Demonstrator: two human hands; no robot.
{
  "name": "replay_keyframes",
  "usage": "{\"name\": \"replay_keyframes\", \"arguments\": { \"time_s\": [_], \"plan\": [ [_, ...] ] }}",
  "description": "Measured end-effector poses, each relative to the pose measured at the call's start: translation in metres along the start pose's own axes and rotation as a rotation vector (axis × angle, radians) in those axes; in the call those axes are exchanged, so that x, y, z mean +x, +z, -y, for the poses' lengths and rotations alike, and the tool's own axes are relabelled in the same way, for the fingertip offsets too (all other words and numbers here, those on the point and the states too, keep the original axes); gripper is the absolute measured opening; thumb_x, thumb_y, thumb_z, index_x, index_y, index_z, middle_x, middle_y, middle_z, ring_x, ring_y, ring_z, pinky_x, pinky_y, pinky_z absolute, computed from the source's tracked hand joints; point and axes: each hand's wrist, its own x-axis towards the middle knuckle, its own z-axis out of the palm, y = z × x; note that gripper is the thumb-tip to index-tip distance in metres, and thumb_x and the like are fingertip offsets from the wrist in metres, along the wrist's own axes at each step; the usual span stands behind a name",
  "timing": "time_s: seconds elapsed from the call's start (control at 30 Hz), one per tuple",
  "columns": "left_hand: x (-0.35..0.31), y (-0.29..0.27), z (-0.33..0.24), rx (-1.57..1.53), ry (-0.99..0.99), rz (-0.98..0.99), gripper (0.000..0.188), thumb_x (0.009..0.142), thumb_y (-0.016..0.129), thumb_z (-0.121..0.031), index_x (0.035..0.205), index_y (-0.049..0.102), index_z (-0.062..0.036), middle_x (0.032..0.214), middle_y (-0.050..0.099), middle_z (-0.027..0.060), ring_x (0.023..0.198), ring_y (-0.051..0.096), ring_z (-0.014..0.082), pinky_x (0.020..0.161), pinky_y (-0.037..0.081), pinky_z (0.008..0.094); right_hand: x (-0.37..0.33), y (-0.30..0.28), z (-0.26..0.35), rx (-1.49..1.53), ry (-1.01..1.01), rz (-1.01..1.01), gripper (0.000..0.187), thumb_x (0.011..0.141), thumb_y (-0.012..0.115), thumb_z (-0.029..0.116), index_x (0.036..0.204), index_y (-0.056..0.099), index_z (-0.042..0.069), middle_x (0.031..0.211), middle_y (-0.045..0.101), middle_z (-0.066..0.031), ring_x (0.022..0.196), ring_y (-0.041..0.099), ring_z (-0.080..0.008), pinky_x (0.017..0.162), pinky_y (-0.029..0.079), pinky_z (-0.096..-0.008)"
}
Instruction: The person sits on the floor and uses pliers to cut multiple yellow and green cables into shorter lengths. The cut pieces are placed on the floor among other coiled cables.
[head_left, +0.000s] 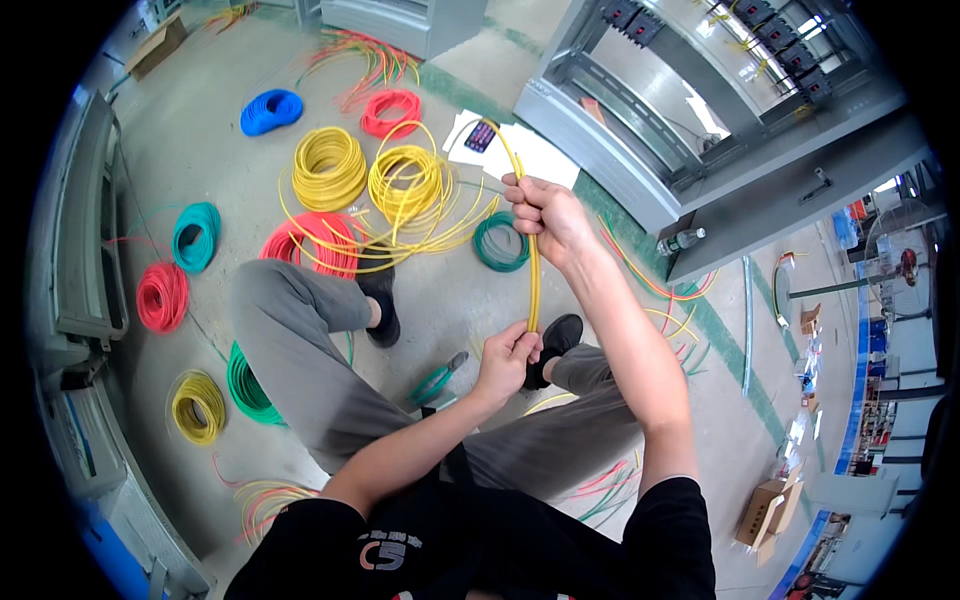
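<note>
A doubled length of yellow wire (534, 275) runs upright between my two hands. Lower down, my left hand (507, 362) pinches its bottom end. My right hand (547, 215) is closed around the wire higher up, and the strand above it arches left toward a loose coil of yellow wire (405, 185) on the floor. Beneath my left forearm lies a green-handled hand tool (438, 380); its exact kind is hard to make out. A small green wire coil (500, 243) rests on the floor just left of my right hand.
Around my legs lie a yellow coil (330, 168), red coils (390, 112), a blue coil (271, 112) and a teal coil (196, 237). White paper with a phone (480, 136) on it sits by a grey metal cabinet (610, 150). A plastic bottle (681, 241) lies against its door.
</note>
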Motion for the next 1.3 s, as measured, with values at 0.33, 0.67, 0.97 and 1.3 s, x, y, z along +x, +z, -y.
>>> {"name": "replay_keyframes", "arguments": {
  "time_s": [0.33, 0.67, 0.97, 1.3],
  "plan": [
    [0.034, -0.143, 0.181, 1.462, -0.523, 0.221, 0.04, 0.083, 0.063, -0.024, 0.113, 0.055, 0.0004, 0.116, 0.056, 0.0203, 0.107, 0.056, 0.035, 0.088, 0.048, 0.0421, -0.084, -0.016, -0.023, -0.806, -0.136, 0.19, 0.018, 0.092, 0.051, 0.007, 0.099, 0.064, -0.003, 0.064, 0.053, -0.0031, 0.054, 0.044, -0.0112, 0.05, 0.038, -0.0255],
    [0.017, -0.193, 0.247, 1.738, -0.731, 0.533, 0.035, 0.086, 0.052, -0.017, 0.115, 0.048, 0.0016, 0.115, 0.055, 0.0189, 0.104, 0.059, 0.0308, 0.081, 0.052, 0.0403, -0.063, -0.072, -0.019, -0.849, 0.135, 0.044, 0.019, 0.093, 0.047, 0.005, 0.101, 0.062, -0.004, 0.065, 0.049, 0.0002, 0.056, 0.042, -0.0055, 0.051, 0.036, -0.0214],
    [0.022, -0.195, 0.27, 1.864, -0.488, 0.507, 0.032, 0.087, 0.048, -0.016, 0.113, 0.049, 0.0018, 0.111, 0.058, 0.0186, 0.099, 0.06, 0.0324, 0.078, 0.053, 0.0406, -0.047, -0.078, -0.007, -0.635, 0.196, -0.025, 0.021, 0.095, 0.049, 0.012, 0.1, 0.063, -0.003, 0.064, 0.047, 0.004, 0.052, 0.038, -0.0034, 0.047, 0.031, -0.0205],
    [0.147, -0.081, 0.124, 1.008, -0.323, 0.249, 0.032, 0.078, 0.055, -0.017, 0.103, 0.054, 0.0019, 0.084, 0.063, 0.0246, 0.089, 0.061, 0.0417, 0.08, 0.048, 0.0477, -0.048, -0.094, 0.0, -0.542, 0.134, -0.102, 0.04, 0.096, 0.048, 0.014, 0.131, 0.045, -0.004, 0.068, 0.046, -0.0001, 0.049, 0.034, -0.0033, 0.045, 0.027, -0.0176]
  ]
}}
